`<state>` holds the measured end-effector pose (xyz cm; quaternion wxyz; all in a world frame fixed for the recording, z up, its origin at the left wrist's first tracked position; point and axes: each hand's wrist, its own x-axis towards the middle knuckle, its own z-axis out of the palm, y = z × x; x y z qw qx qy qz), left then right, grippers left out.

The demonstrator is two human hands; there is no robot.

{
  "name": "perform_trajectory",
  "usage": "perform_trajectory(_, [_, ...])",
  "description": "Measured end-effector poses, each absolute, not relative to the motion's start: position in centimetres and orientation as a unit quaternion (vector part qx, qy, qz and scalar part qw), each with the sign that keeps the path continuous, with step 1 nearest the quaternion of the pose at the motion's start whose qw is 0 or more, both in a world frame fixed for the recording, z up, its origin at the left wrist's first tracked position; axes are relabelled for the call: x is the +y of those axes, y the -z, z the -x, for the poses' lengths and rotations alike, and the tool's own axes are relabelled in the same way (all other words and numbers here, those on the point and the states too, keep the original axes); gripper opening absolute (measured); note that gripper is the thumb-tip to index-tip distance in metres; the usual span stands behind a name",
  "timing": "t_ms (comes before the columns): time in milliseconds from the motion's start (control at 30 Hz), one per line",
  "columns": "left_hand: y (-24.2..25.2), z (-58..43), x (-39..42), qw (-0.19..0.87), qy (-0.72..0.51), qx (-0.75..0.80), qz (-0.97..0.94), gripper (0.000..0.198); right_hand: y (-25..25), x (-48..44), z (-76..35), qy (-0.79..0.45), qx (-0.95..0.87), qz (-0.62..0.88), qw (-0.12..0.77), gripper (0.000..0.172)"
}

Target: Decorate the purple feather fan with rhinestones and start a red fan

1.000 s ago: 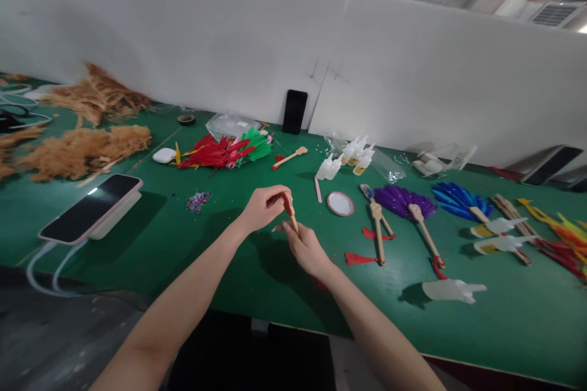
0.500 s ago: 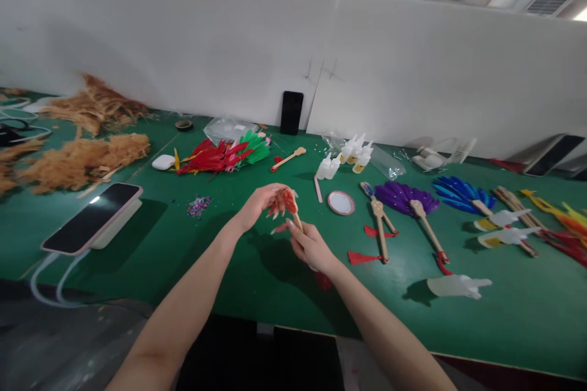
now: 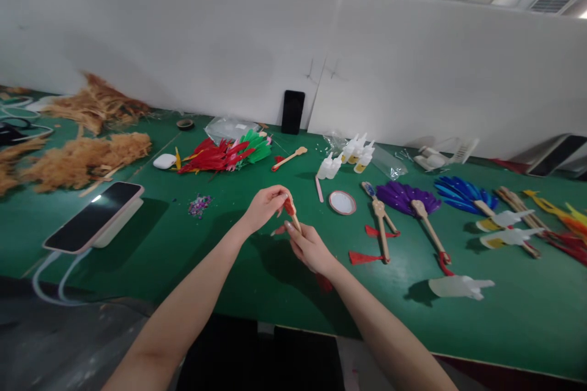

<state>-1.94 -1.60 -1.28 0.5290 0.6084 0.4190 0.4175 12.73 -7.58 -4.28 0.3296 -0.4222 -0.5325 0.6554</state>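
On a green tabletop [image 3: 183,195], coarse brown fibre [image 3: 87,156] is heaped in shaggy tufts at far left, behind a glossy black-screened phone [image 3: 96,217]. Small purple flecks [image 3: 200,206] are scattered beside it, and slender red feathers [image 3: 208,156] are bunched against green feathers [image 3: 257,149]. At centre, a slim wooden-handled piece [image 3: 297,222] with a red-faced, broader end is held up above the table between two hands. The left hand [image 3: 265,208] is curled at the red end, its thumb and fingers drawn nearly together; whether the end is actually pinched cannot be told. The handle is gripped firmly by the right hand [image 3: 312,247], its fingers wrapped around. To the right, a purple feather fan [image 3: 403,197] and a blue feather fan [image 3: 463,194], both wooden-handled, are laid out.

Half a second earlier, the left hand's fingers were spread beside the red face; now they are gathered in against it, while the right hand's hold is unchanged.

A clear plastic bag [image 3: 229,128] is left crumpled behind the feathers. Small white bottles [image 3: 351,149] are stood upright near a shallow, pink-rimmed dish [image 3: 343,214], white inside. At right, a translucent bottle [image 3: 452,286] is laid on its side, its contents indistinct.
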Motion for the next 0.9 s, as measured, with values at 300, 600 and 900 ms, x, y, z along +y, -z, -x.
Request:
perform_trajectory(300, [0.9, 2.0, -1.7, 0.549, -0.424, 0.414, -0.589, 0.019, 4.6, -7.3, -13.0, -0.643, -0.556, 0.418, 0.32, 0.051])
perform_trajectory(600, [1.0, 1.8, -1.8, 0.561, -0.411, 0.44, -0.569, 0.018, 6.0, -7.2, -12.9, -0.531, -0.624, 0.479, 0.316, 0.039])
perform_trajectory(900, [1.0, 1.9, -1.7, 0.562, -0.398, 0.445, -0.573, 0.018, 5.8, -7.2, -13.0, -0.477, -0.655, 0.504, 0.299, 0.035])
